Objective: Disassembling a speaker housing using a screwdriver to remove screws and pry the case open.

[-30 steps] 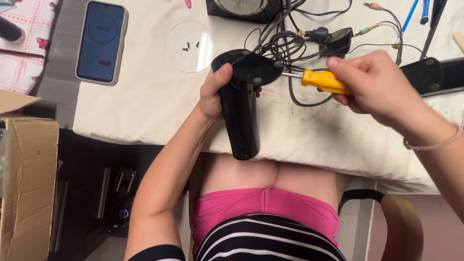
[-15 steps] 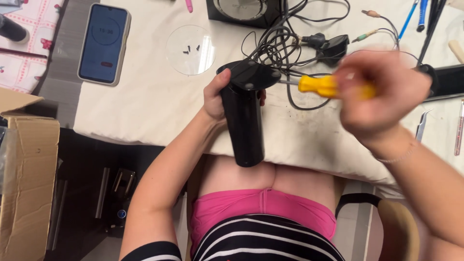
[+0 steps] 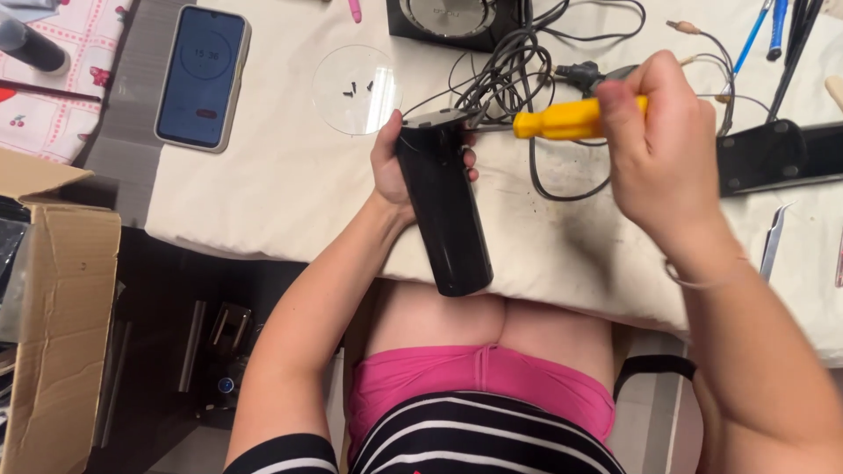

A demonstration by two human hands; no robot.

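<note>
Steadily braced at the near edge of a cloth-covered worktop, a black cylindrical device is held by a person's left hand, whose grip is wrapped closed around its upper part, thumb on one side and fingertips showing on the other. The cylinder leans over the worktop's edge toward the person's lap, its capped top turned up and away, apparently so that the end faces the tool. The right hand is closed around a yellow-handled screwdriver, held nearly level so that its shaft points at the device's top; the tip itself is hidden among a tangle of black cables, and whether it sits in a screw cannot be told. Just beyond the left hand lies a clear round dish with a few small dark screws, seemingly kept together there so they do not roll off. A smartphone with a lit screen lies further left, a flat black panel to the right, and an open cardboard box stands beside the worktop.
</note>
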